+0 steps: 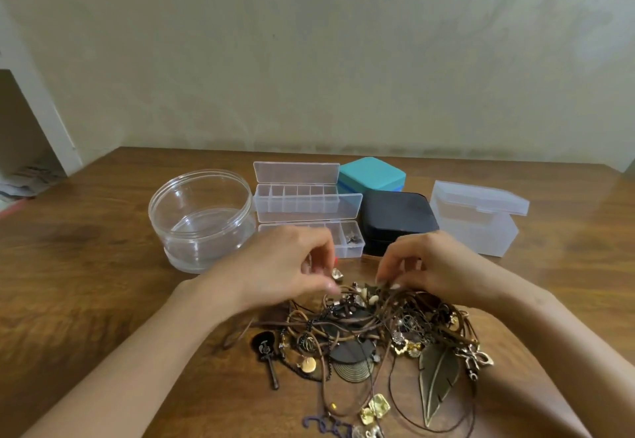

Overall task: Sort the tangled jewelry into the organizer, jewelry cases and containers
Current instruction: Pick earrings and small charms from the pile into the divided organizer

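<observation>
Where the tangle [371, 331] of brown cords, chains and pendants sprawls on the bench [86, 265] at the lower centre of the frame, both my grips sit at its upper edge. My right grip [433, 265] has its fingers curled down, the tips pinching brown cords at the top of the tangle. My left grip [285, 265], just left of it, is curled too, its thumb tip touching a cord. It is blurred, though, and I cannot tell whether it holds anything.

A small gold piece [337, 274] lies just beside its fingertips. Within the tangle, a brass leaf [438, 375] lies at the lower right and a black guitar pendant [266, 351] at the lower left.

Just above my grips, mid-frame, stand two clear organizers with their lids open. The near organizer [347, 240], partly hidden by my left grip, has small dark pieces in its rightmost compartment. The far organizer [297, 198] stands directly behind it.

Left of them stands a clear round tub [202, 217]. Right of the near organizer lies a closed black case [395, 219], with a teal case [372, 173] behind it. Farther right stands a frosted box [477, 217] with a lid.
</observation>
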Tool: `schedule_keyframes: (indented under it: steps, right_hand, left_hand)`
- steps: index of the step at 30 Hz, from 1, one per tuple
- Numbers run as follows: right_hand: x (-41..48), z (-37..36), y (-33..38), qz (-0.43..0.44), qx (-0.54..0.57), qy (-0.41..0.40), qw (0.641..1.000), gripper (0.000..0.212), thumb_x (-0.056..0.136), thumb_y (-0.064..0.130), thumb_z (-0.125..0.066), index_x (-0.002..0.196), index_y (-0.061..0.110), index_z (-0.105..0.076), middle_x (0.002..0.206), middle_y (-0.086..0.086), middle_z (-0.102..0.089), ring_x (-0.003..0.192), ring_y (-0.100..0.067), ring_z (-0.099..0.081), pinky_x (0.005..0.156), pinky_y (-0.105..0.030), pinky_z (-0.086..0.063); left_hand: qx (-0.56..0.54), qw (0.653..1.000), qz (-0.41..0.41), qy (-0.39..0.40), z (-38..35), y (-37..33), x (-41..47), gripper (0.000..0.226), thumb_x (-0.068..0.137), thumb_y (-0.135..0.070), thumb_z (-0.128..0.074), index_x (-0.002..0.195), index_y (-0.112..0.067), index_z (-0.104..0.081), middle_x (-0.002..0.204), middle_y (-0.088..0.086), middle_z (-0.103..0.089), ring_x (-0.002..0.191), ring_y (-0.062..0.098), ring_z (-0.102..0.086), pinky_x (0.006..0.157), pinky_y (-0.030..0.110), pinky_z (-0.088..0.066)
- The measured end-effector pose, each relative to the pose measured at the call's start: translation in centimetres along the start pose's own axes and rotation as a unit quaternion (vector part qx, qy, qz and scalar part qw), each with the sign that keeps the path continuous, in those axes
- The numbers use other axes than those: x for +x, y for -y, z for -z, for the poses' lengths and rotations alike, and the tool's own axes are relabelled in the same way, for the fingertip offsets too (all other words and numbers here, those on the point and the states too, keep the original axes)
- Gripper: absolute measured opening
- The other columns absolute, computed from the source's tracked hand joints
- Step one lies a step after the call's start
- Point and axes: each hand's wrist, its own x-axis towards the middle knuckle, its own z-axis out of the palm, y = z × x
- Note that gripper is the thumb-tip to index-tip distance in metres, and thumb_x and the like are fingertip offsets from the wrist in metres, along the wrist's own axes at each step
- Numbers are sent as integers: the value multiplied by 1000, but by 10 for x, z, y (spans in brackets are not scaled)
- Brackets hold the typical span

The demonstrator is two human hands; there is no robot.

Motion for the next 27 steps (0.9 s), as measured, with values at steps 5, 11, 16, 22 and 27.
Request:
schedule_keyframes:
  steps: [5, 11, 16, 22, 27]
  right_hand:
    - [-2, 4, -3, -41, -7, 47, 998, 29, 76, 23, -77, 92, 36, -57, 86, 15, -57, 80, 0, -55, 69, -16, -47]
    - [-7, 7, 0, -45, -27, 103, 993, 40, 72, 30, -79, 101, 37, -53, 99, 15, -50, 89, -4, -51, 74, -18, -46]
    - [-7, 9, 8, 3, 8, 40, 999, 25, 75, 29, -76, 92, 37, -61, 91, 18, -53, 83, 4, -52, 68, -12, -42]
    - [0, -15, 22, 44, 27, -22, 998, 18, 83, 29, -69, 100, 34, -64, 88, 12, -56, 79, -2, -52, 68, -19, -46]
    - [4, -25, 18, 35, 13, -68, 997, 22, 85, 12, -65, 97, 30, -69, 83, 15, -54, 75, -2, -52, 65, -18, -45]
  left_hand:
    - [77, 990, 32, 111, -5, -4, -3, 37, 74, -54, -68, 93, -31, -46, 86, -19, -51, 72, -4, -49, 61, 14, -38]
    - [5, 977, 52, 209, -5, -8, -5, 41, 70, -49, -75, 96, -28, -50, 85, -10, -62, 64, -1, -52, 66, 25, -47]
    - [-30, 969, 56, 239, -3, -11, -7, 44, 66, -50, -77, 94, -30, -50, 80, -8, -64, 61, -2, -55, 61, 21, -45]
    - [-83, 982, 108, 128, 2, -4, -4, 23, 85, -42, -59, 88, -20, -54, 66, 1, -71, 43, 10, -57, 48, 15, -46]
    - [3, 999, 35, 38, -15, -5, 3, 11, 88, -30, -61, 96, -26, -56, 75, -15, -62, 55, -8, -53, 55, 7, -38]
